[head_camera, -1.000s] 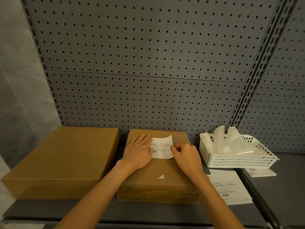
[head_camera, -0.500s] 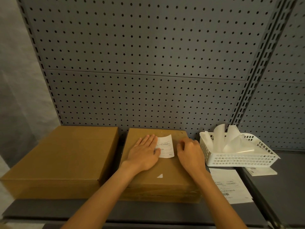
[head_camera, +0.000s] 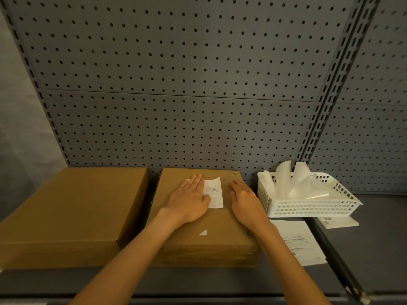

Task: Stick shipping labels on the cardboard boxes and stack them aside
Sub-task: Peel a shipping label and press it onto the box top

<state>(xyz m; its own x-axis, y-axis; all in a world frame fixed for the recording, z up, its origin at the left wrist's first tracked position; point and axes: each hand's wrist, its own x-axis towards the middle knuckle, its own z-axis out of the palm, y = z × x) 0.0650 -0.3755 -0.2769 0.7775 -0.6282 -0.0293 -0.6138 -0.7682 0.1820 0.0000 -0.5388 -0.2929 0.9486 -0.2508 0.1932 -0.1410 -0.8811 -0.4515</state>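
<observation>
Label (head_camera: 214, 192) now flat on middle box (head_camera: 204, 219) top, right hand (head_camera: 244, 200) has let go of its edge and lies open beside it, left hand (head_camera: 189, 200) flat, pressing its left edge: stuck, stacking's next.

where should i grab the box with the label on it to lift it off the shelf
Take the labelled box by its two long side edges, one hand from each side. It lies flat and wide, too broad for one hand. The right edge is free; the left edge sits close beside the other box, so fingers may need to slip in from the front corner.
</observation>
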